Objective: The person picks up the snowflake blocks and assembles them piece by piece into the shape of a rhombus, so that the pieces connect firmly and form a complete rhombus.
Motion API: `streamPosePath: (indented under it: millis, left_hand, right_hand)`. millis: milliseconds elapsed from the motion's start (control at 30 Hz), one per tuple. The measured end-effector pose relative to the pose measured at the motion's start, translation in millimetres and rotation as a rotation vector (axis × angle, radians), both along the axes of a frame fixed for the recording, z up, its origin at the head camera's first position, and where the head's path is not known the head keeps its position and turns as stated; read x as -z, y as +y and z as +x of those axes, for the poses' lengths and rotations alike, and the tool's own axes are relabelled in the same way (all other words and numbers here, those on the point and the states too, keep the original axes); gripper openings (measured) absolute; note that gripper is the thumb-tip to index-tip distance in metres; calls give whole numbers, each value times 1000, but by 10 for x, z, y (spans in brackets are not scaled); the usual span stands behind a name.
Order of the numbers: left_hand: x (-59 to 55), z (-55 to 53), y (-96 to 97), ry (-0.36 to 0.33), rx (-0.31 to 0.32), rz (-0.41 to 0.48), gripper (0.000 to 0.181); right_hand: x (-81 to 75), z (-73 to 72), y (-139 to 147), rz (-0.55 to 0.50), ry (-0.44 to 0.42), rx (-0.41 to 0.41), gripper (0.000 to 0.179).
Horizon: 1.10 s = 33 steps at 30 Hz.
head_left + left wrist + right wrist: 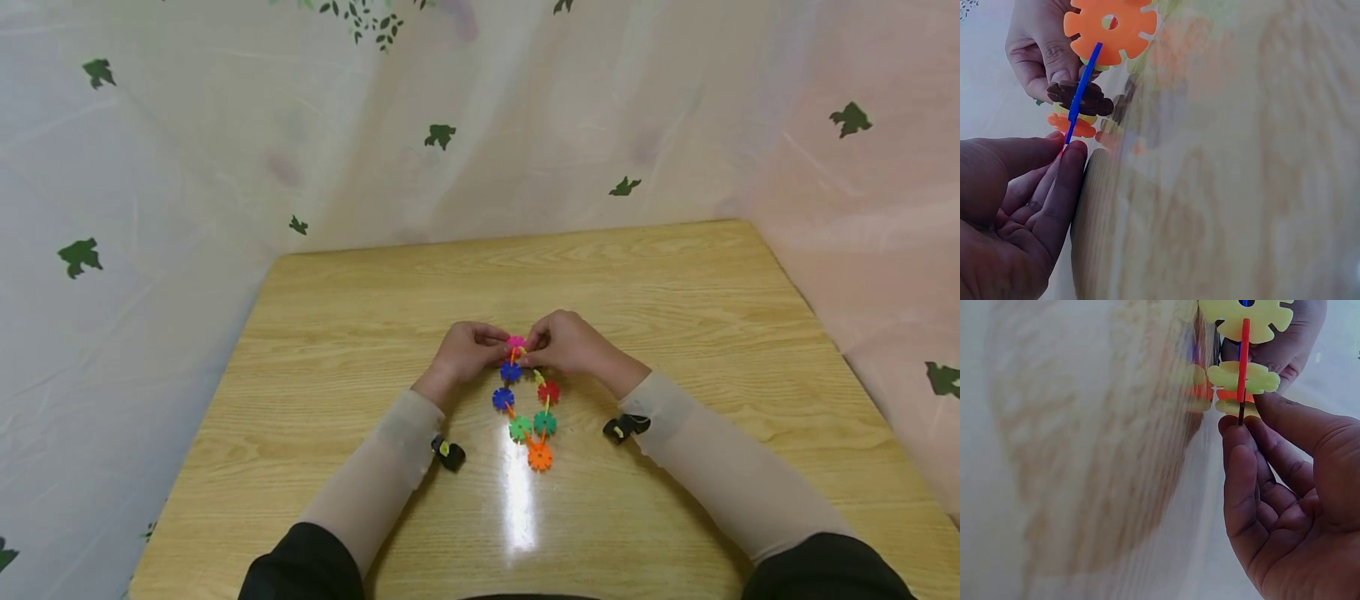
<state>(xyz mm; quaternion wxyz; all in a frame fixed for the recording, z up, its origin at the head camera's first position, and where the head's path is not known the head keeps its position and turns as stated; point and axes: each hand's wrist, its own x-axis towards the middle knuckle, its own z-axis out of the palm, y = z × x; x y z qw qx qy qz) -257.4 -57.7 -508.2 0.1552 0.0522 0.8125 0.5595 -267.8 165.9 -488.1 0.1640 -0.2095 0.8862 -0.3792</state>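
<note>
A loop of notched plastic discs [540, 456], slotted into one another in several colours, lies over the table between both hands. My left hand [471, 350] pinches the loop at its far end, by the pink disc [516, 342]. In the left wrist view its thumb and fingertips meet on a thin edge below the orange disc [1072, 125]. From the other side my right hand [573, 342] grips the same end of the loop. The right wrist view shows its fingertips on a dark disc edge, just under the pale yellow disc [1242, 378]. The pinched pieces are mostly covered by fingers.
The wooden table [360, 308] has a glossy top with a bright reflection near the loop. Pale sheeting [525, 167] with green leaf-like shapes hangs behind the table and at both sides. Black straps with small devices [450, 454] hang at the wrists.
</note>
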Motion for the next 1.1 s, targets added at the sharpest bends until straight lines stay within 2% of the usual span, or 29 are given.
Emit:
streamPosePath:
  millis: [200, 433, 733, 900, 1100]
  left_hand:
    - [1, -4, -8, 33, 5, -37, 23]
    - [-14, 3, -21, 40, 6, -40, 23]
    - [-29, -9, -77, 52, 16, -13, 27]
    - [-39, 23, -141, 115, 45, -66, 28]
    - [-107, 132, -262, 240, 69, -202, 38]
  right_hand:
    - [-1, -5, 16, -34, -28, 0, 12]
    - [-30, 11, 57, -65, -55, -12, 7]
    - [-52, 2, 136, -68, -32, -11, 3]
    - [-55, 17, 187, -62, 2, -14, 7]
    - [-48, 53, 314, 20, 129, 10, 22]
